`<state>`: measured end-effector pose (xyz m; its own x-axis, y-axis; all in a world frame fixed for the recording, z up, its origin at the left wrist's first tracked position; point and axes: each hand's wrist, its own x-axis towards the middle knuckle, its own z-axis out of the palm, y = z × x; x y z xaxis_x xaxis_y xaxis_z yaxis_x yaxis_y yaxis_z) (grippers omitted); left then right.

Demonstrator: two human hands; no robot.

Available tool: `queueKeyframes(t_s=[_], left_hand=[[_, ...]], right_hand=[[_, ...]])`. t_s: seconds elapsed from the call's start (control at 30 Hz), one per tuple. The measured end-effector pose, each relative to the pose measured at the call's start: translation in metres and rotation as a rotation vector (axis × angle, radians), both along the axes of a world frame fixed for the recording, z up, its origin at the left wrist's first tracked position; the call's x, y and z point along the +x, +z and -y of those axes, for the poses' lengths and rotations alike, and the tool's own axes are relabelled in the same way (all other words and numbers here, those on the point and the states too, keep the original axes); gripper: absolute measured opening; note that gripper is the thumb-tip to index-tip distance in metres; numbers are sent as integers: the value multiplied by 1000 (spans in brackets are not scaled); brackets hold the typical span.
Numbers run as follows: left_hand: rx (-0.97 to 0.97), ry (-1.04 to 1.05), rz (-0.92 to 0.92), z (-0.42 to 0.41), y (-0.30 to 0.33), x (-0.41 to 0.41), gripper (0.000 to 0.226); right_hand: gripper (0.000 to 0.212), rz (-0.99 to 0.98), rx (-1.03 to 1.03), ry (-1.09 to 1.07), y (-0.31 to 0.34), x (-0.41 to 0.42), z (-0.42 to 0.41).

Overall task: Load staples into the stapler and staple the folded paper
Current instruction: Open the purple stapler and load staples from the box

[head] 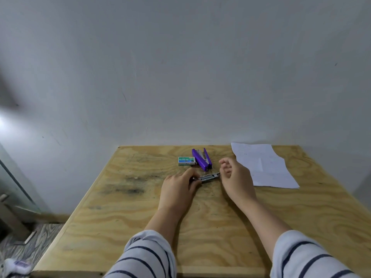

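Left hand (178,185) pinches with curled fingers; right hand (235,175) hovers loosely curled, its grip holding nothing.

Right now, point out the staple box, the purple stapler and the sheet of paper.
staple box (187,160), head view, on its green top face.
purple stapler (201,159), head view, on its purple body.
sheet of paper (267,167), head view, mid-sheet.

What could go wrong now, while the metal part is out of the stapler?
The left hand pinches only one end of the metal staple tray, so it may slip or spill staples. The right hand hovers open beside its other end and could knock it. The purple stapler lies open close behind.
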<state>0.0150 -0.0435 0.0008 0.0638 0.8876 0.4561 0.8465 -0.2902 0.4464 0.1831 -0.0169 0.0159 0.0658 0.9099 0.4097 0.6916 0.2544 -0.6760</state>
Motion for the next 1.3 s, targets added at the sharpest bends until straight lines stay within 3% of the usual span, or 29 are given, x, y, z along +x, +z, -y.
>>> queueKeyframes(t_s=[0.13, 0.3, 0.5, 0.73, 0.9, 1.17, 1.3], left_hand=[[-39, -19, 56, 1, 1, 1, 11], [-52, -17, 53, 1, 1, 1, 12], [-70, -20, 57, 3, 2, 2, 10], [-50, -33, 58, 6, 6, 2, 14], [-43, -29, 53, 7, 5, 2, 19], [-29, -24, 54, 4, 1, 1, 20], [-34, -2, 88, 4, 1, 1, 36]], right_hand=[[10, 205, 19, 67, -8, 6, 6], [23, 353, 91, 60, -7, 2, 11], [18, 476, 127, 59, -6, -14, 12], [18, 491, -18, -62, 5, -21, 12], [35, 623, -154, -152, 15, -30, 5], [35, 635, -397, -213, 35, -47, -6], [42, 591, -453, -190, 31, -48, -9]])
